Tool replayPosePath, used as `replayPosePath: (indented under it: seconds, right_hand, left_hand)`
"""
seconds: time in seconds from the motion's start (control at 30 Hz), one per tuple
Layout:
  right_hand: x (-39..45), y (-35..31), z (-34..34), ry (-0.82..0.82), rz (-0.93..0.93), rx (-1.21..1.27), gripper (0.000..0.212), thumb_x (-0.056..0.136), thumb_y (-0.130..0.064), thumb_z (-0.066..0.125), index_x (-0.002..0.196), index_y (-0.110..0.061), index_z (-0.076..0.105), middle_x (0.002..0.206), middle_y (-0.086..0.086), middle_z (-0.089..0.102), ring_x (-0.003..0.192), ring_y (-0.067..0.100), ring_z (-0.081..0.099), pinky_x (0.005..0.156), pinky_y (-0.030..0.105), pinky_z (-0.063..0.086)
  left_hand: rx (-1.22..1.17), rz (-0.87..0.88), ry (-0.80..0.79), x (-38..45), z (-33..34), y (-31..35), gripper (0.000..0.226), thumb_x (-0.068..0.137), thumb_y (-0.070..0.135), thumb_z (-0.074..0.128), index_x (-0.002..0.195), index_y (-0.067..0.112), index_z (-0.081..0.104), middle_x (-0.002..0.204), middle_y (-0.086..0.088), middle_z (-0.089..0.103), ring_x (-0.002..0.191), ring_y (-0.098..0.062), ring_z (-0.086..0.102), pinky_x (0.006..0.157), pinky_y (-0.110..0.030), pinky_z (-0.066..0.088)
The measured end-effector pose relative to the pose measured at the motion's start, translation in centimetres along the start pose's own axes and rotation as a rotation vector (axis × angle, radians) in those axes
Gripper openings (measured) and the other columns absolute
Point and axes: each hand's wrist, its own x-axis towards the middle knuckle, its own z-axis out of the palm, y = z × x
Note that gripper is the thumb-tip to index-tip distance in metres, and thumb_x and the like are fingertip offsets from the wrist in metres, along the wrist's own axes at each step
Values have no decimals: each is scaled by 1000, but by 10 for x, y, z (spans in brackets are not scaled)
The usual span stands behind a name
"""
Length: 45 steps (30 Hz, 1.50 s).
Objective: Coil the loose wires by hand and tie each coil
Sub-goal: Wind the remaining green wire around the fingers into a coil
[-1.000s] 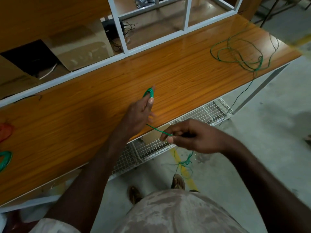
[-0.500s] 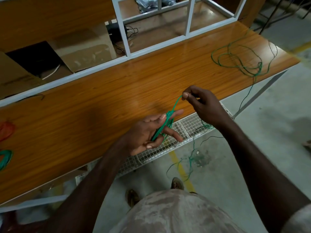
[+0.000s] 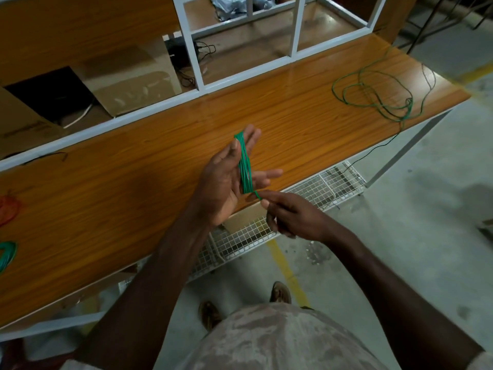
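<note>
From the head view, the left hand [image 3: 226,180] is held palm-up over the near edge of the desk [image 3: 133,188], fingers straight and spread; a green wire coil [image 3: 245,164] is looped lengthwise over it, its long axis running from the fingertips on the far side back toward the heel of the palm; the left grip is wide, carrying the coil rather than clutching it. Just on the near side of the coil's lower end, the right hand [image 3: 290,217] pinches the free tail of the same wire between thumb and fingertip; its grip is narrow, closed on the strand, almost touching the left palm. So the coil lies up and away from the right-hand pinch, and the next wrap, I'd judge, has to travel along that axis toward the fingertips. Far to the right of the coil, loose green wire [image 3: 378,94] sprawls on the desk and trails over its edge; far to the left, a finished green coil [image 3: 8,253] and an orange one [image 3: 9,212] lie at the frame edge.
</note>
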Motion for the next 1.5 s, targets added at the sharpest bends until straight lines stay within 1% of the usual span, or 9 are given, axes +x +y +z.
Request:
replayPosePath:
  seconds: [0.3, 0.57, 0.73, 0.9, 1.03, 1.17, 1.3, 1.4, 1.5]
  right_hand:
    - [-7, -20, -7, -186, -5, -270, 42, 111, -16, 56, 153, -22, 51, 102, 2, 81, 92, 13, 79, 91, 36, 62]
    - [-4, -18, -17, -65, 20, -721, 36, 100, 1, 59, 123, -22, 74, 101, -7, 78, 89, 5, 73, 78, 24, 59]
    - [3, -9, -20, 241, 13, -827, 34, 98, 2, 63, 116, -24, 76, 113, -2, 76, 90, 17, 72, 72, 38, 60]
    - [6, 9, -40, 575, -88, -996, 34, 85, 11, 69, 95, -20, 80, 118, 3, 77, 105, 26, 69, 87, 42, 56]
    - [6, 16, -51, 508, 115, -563, 37, 92, 12, 61, 102, -17, 81, 80, -2, 78, 63, 10, 73, 64, 33, 61]
    - [5, 2, -67, 392, 281, 170, 17, 98, 11, 59, 98, 5, 76, 73, 15, 68, 47, 15, 37, 49, 27, 27]
    - [-3, -10, -87, 150, 352, 210, 19, 96, 13, 59, 109, 12, 74, 81, 18, 71, 53, 12, 37, 50, 26, 25]
    - [-3, -9, -87, 181, 206, 260, 17, 99, 2, 66, 108, 15, 72, 71, 9, 60, 59, 15, 37, 53, 26, 27]
    - [0, -12, -88, 286, 23, 136, 14, 105, -10, 65, 100, 0, 75, 75, 6, 53, 66, 15, 41, 59, 25, 36]
  left_hand:
    - [806, 191, 196, 28, -12, -35, 53, 117, 37, 32, 168, 36, 22, 159, 0, 46, 111, -17, 73, 80, -34, 67]
    - [1491, 124, 30, 21, -32, -60, 52, 116, 43, 28, 167, 36, 23, 114, 0, 69, 80, -12, 60, 67, -40, 53]
    - [1496, 11, -28, 19, -33, -62, 50, 115, 45, 33, 164, 43, 30, 81, 12, 63, 58, -11, 58, 46, -33, 47]
    - [1328, 48, -56, 19, -41, -65, 47, 114, 47, 35, 161, 42, 38, 97, 17, 79, 62, -1, 63, 52, -31, 51]
    - [1326, 71, -73, 20, -44, -64, 48, 113, 51, 34, 160, 44, 36, 99, 17, 80, 81, -6, 74, 66, -40, 61]
    - [1351, 60, -42, 18, -55, -66, 46, 113, 49, 35, 158, 41, 41, 94, 17, 77, 85, -10, 71, 73, -42, 61]
    - [1438, 41, -7, 15, -78, -71, 50, 110, 56, 29, 157, 44, 39, 89, 11, 77, 78, -8, 71, 70, -42, 60]
    - [1362, 62, 9, 12, -77, -64, 43, 114, 46, 34, 156, 44, 43, 78, 10, 73, 56, -5, 61, 53, -27, 48]
    - [1195, 26, -29, 6, -66, -67, 31, 115, 44, 36, 130, 36, 61, 86, 0, 77, 62, -19, 67, 59, -43, 56]
